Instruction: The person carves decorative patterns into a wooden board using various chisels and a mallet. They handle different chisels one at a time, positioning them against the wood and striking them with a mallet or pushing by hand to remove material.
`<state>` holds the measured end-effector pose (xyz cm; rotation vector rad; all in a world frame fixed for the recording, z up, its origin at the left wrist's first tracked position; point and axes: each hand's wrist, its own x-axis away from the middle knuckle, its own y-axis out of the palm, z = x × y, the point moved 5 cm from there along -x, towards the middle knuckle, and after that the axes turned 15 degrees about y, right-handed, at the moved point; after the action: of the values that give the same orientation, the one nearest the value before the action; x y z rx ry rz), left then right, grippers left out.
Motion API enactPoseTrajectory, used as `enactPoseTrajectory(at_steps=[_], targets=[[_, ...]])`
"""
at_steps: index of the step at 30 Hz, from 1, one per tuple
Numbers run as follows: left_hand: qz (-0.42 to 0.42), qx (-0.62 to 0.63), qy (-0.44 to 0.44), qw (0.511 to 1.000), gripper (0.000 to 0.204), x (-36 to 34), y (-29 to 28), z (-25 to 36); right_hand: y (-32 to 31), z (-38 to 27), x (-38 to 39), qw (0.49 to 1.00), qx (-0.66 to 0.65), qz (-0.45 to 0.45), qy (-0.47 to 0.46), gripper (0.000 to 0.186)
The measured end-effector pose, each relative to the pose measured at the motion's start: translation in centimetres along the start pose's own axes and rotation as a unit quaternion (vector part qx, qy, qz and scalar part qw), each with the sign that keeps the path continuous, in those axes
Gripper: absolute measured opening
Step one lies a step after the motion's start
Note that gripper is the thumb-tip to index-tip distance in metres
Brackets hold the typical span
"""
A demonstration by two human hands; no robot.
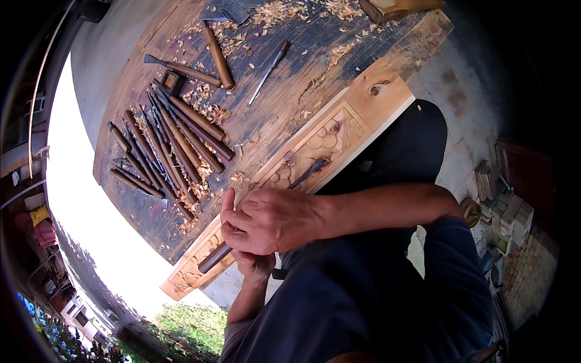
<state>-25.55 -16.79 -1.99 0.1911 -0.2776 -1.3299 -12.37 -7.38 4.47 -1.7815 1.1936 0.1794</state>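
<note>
A long wooden board (pixel 387 100) carved with scalloped relief lies aslant along the near table edge, over my lap. My right hand (pixel 266 219) is closed over a carving chisel (pixel 213 259) with a dark wooden handle. The handle's butt sticks out at the lower left, and the dark blade rests on the carving toward the upper right, by a dark knot. My left hand (pixel 257 264) comes up from below, against the handle beneath my right hand. Its fingers are partly hidden there, and they look closed on the chisel.
Several wooden-handled chisels (pixel 181 142) lie bunched on the worn table (pixel 272 121) among curled shavings. One slim chisel (pixel 269 71) lies apart. A wooden mallet-like handle (pixel 219 57) and a wooden block (pixel 393 9) sit farther back. Stacked bricks (pixel 511 215) stand on the floor at right.
</note>
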Motion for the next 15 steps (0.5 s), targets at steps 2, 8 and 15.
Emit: enactPoseTrajectory(at_steps=[2,8,15], targets=[[0.083,0.043,0.002,0.996,0.130,0.9,-1.1,-0.4,1.0,0.0,-0.5,1.000,0.012,0.016,-0.009,0.016],[0.017,0.002,0.171,0.985,0.120,1.4,-0.8,-1.2,0.2,-0.2,-1.3,0.999,-0.023,-0.022,-0.034,0.022],[0.077,-0.088,0.208,0.971,0.112,-0.8,-1.1,-2.9,0.0,0.4,-1.4,0.999,-0.032,0.006,-0.038,0.042]])
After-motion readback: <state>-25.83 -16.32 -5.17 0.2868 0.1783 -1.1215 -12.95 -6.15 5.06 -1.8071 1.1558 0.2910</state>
